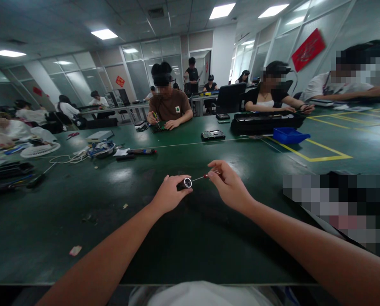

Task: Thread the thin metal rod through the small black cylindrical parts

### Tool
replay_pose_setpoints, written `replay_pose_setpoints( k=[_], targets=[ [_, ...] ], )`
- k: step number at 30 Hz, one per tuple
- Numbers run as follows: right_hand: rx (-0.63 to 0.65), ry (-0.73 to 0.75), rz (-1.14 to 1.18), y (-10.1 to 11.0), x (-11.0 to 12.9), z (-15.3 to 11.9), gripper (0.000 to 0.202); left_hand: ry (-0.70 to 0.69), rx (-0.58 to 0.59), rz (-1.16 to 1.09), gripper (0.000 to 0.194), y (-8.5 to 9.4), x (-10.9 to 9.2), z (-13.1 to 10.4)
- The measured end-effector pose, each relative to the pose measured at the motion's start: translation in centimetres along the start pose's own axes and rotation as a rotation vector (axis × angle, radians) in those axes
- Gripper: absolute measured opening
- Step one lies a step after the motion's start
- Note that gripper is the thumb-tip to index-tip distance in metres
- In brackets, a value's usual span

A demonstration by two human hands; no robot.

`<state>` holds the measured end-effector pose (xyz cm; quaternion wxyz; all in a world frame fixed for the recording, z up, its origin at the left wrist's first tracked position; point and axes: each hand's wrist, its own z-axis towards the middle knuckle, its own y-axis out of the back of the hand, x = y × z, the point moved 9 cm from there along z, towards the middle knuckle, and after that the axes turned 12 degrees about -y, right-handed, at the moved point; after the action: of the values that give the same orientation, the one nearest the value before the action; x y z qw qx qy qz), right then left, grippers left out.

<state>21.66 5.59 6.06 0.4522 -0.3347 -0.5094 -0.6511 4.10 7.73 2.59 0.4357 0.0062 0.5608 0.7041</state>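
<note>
Just above the table, my left hand (pixel 168 193) is closed around a short black cylinder (pixel 182 184) that looks like a small flashlight. Its silver-ringed end faces right and towards me. In my right hand (pixel 231 185) a thin screwdriver (pixel 205 176) is pinched by its red handle, most of which the fingers hide. The slender metal shaft points left, with its tip at the ringed end of the cylinder. Whether the tip touches anything inside cannot be made out.
Across the green table (pixel 139 246) a co-worker (pixel 169 102) handles a small board. Ahead lie a hard drive (pixel 213 134), a blue tray (pixel 290 135) and a long black housing (pixel 265 124). Tools and cables (pixel 100 148) lie on the left; paper scraps (pixel 75 250) lie nearer.
</note>
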Motion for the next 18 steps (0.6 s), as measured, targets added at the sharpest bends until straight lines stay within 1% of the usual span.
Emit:
replay_pose_setpoints(
  k=[2, 5, 6, 7, 9, 12, 18],
  targets=[
    [0.033, -0.082, 0.158, -0.2, -1.2, 0.6, 0.019, -0.022, -0.028, 0.004, 0.037, 0.4, -0.4, 0.0],
    [0.045, -0.258, 0.525, -0.4, -3.5, 1.6, 0.028, -0.107, -0.101, 0.043, 0.036, 1.2, -1.3, 0.0],
    [0.042, -0.301, 0.597, -0.5, -4.1, 1.8, 0.029, -0.122, -0.114, 0.059, 0.036, 1.3, -1.3, 0.1],
    [0.016, -0.313, 0.627, -0.3, -4.5, 1.9, 0.029, -0.120, -0.110, 0.072, 0.037, 1.2, -1.2, 0.1],
    [-0.019, -0.305, 0.616, -0.1, -4.7, 2.0, 0.029, -0.081, -0.066, 0.078, 0.036, 0.7, -0.5, 0.1],
    [-0.025, -0.246, 0.506, 0.0, -4.1, 1.7, 0.027, -0.037, -0.007, 0.072, 0.035, 0.0, 0.2, 0.2],
    [-0.029, -0.104, 0.242, 0.1, -2.5, 1.3, 0.023, -0.049, 0.002, 0.064, 0.036, 0.0, -0.3, 0.2]
  ],
)
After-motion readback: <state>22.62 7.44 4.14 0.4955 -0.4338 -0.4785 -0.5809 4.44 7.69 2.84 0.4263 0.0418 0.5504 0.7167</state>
